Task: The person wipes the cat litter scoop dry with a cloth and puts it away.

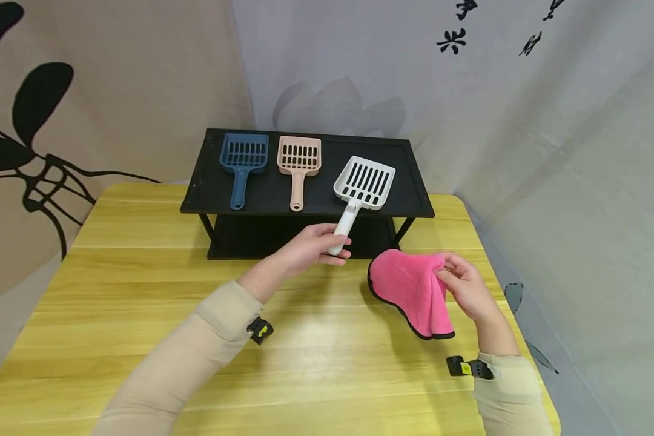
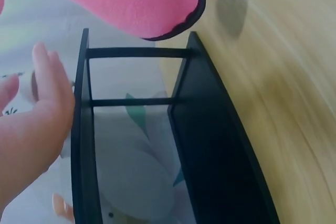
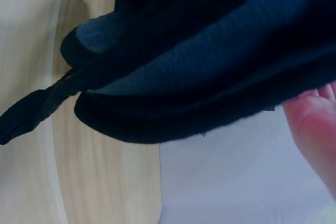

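Observation:
My left hand [image 1: 313, 245] grips a white litter scoop [image 1: 349, 218] by the end of its handle. The scoop's slotted head points away and overlaps the right part of the black shelf's top; whether it touches is unclear. Between thumb and fingers, my right hand [image 1: 469, 284] pinches a pink cloth [image 1: 409, 281] with black edging, which hangs down in front of the shelf's right end. Its dark grey underside fills much of the right wrist view, with the right hand [image 3: 315, 124] at the edge. The left wrist view shows the left hand [image 2: 39, 114] beside the shelf, the scoop mostly hidden.
A two-level black shelf [image 1: 327, 181] stands at the back of the wooden table [image 1: 316, 363]. On its top lie a blue litter scoop [image 1: 241, 175] and a pale pink one [image 1: 298, 175], handles toward me. Printed fabric [image 1: 327, 48] hangs behind the table.

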A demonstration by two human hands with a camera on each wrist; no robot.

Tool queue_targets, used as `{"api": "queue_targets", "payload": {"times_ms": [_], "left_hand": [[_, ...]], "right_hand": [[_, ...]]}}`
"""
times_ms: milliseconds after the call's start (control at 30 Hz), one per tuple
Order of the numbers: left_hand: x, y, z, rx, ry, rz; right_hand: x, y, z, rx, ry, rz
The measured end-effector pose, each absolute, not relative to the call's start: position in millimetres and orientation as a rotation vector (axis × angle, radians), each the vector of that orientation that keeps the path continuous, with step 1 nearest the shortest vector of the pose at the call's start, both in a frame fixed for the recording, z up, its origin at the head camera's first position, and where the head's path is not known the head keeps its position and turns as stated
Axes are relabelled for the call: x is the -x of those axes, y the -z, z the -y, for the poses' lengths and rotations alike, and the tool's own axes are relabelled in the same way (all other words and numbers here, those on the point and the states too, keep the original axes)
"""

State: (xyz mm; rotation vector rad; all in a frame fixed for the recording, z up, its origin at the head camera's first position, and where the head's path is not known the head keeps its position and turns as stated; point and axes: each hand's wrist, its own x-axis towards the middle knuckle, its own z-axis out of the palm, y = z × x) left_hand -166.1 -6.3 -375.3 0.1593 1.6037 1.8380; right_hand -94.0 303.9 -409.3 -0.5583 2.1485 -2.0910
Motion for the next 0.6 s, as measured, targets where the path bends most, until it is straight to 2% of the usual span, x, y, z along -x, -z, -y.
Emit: {"api": "queue_targets", "payload": {"times_ms": [233,600], "left_hand": [[161.3,373.6,17.3,-0.252,-1.709,-1.591],[163.0,377.1,-4.3,-0.214,-1.780,-1.618]], "right_hand": [[92.0,407.2,-303.4,0.552,2.100,-2.137],[90.4,408.3,-300.5,0.558,2.086,-2.126]]}}
